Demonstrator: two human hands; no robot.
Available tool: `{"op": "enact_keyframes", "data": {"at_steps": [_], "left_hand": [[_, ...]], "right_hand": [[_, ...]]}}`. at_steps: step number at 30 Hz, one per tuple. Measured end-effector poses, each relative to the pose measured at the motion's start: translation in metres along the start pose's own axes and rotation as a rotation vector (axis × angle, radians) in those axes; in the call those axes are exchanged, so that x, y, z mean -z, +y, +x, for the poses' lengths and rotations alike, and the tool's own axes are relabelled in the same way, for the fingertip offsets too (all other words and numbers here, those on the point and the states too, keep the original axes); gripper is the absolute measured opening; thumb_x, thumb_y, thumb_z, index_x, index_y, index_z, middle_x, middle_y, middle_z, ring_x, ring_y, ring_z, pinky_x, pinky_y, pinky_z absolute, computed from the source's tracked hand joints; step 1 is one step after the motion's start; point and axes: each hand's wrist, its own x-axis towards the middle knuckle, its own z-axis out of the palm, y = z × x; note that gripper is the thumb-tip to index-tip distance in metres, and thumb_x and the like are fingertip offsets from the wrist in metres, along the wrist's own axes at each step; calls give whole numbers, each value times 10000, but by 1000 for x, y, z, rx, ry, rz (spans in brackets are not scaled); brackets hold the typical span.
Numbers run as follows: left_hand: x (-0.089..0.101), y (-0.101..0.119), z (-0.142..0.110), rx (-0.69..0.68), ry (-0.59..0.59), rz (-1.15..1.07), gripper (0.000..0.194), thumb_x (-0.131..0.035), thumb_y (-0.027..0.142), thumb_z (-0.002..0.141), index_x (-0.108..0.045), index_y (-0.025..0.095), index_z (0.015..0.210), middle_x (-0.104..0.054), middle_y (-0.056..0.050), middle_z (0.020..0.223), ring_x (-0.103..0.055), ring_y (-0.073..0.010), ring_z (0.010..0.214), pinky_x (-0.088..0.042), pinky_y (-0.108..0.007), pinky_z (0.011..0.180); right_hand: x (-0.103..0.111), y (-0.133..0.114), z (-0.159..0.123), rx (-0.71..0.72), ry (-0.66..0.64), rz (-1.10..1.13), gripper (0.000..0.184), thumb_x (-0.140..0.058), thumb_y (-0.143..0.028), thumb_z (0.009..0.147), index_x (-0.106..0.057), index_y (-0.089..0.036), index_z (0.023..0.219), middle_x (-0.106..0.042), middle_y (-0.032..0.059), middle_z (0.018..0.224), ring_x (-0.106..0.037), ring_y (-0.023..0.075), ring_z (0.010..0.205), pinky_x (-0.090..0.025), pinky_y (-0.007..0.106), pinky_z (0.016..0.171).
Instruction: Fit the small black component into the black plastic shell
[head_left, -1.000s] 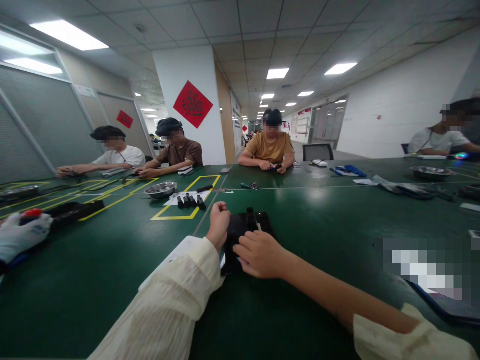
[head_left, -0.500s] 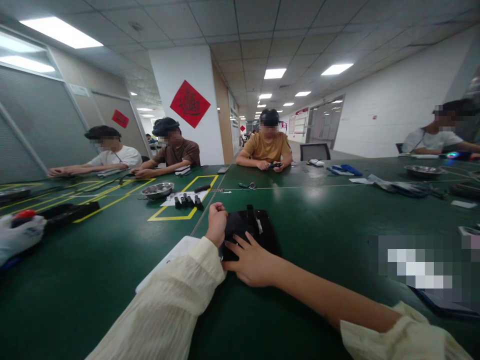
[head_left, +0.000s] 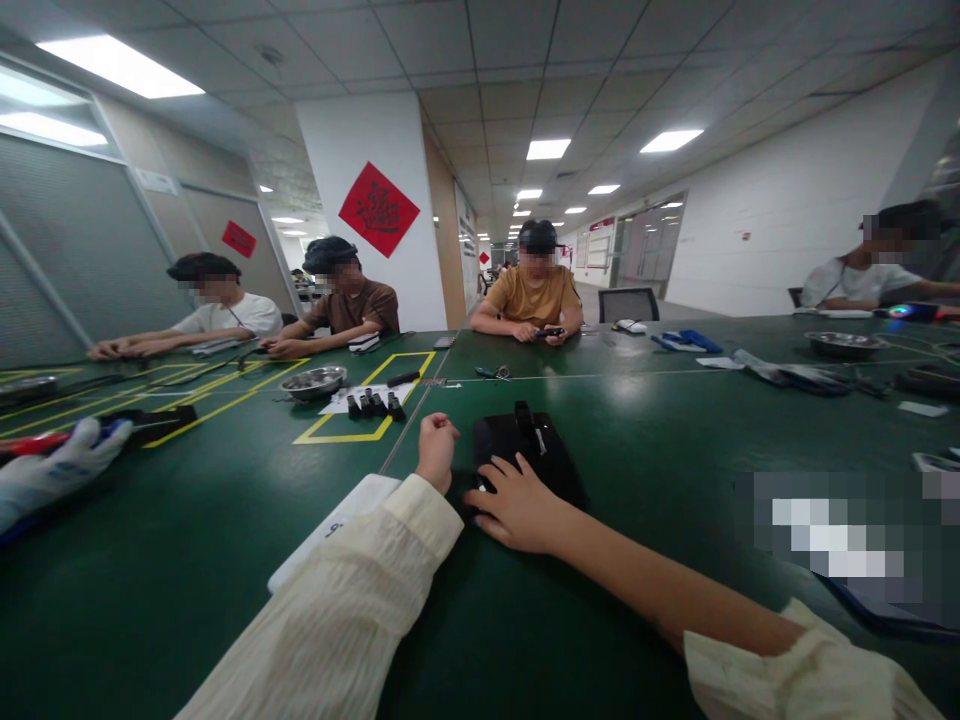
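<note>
A glossy black panel-like object, with a raised black piece and a small pale patch near its far end, lies on the green table in front of me. My right hand rests on its near left part, fingers spread and palm down. Just left of the black object, my left hand is apart from it, its fingers curled together. Whatever may be in those fingers is too small or hidden to make out. Beneath my left forearm lies a white flat box, partly covered by the sleeve.
Several black cylindrical parts stand on paper, beside a metal bowl. Farther off lie green-handled pliers. A co-worker's gloved hand is at the left edge. Other people sit around the table.
The black object has shifted right, with my right hand on it, leaving a gap to my left hand. My left hand stays curled, nearly in place. The co-worker's gloved hand has moved right.
</note>
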Motion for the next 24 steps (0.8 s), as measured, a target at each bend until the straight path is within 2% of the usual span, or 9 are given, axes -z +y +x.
{"op": "enact_keyframes", "data": {"at_steps": [6,10,15,19,24], "left_hand": [[-1,-5,-2,50,-19,33,289,-461,43,504,-433,191,751,-426,47,673,-420,-81,586,-336,-209,555],[-4,-5,-7,48,-31,58,298,-458,21,497,-438,189,742,-424,49,659,-412,-80,576,-333,-205,548],[-8,-8,-12,14,-67,92,238,-459,52,551,-446,192,744,-422,53,615,-421,-88,557,-327,-207,533],[-9,-14,-12,-1,-84,107,233,-471,56,564,-449,191,753,-427,60,618,-423,-80,544,-322,-200,526],[-11,-22,-13,-100,-110,154,249,-474,11,564,-453,189,735,-441,57,628,-437,-85,579,-341,-200,548]], "right_hand": [[-1,3,0,-167,-27,33,357,-344,-455,852,-500,-288,1126,-387,118,1279,-261,354,1242,-182,624,927],[-2,5,-1,-302,-42,37,355,-361,-408,840,-497,-266,1136,-365,132,1295,-219,404,1251,-150,633,928],[-4,12,-1,-427,-72,36,429,-428,-380,794,-466,-222,1191,-357,176,1303,-231,420,1241,-144,632,924],[-5,21,1,-557,-125,38,492,-452,-402,771,-420,-247,1237,-312,184,1352,-210,424,1253,-137,660,898],[2,38,0,-745,-180,-1,445,-452,-344,779,-438,-251,1214,-284,187,1381,-181,436,1261,-174,674,861]]}}
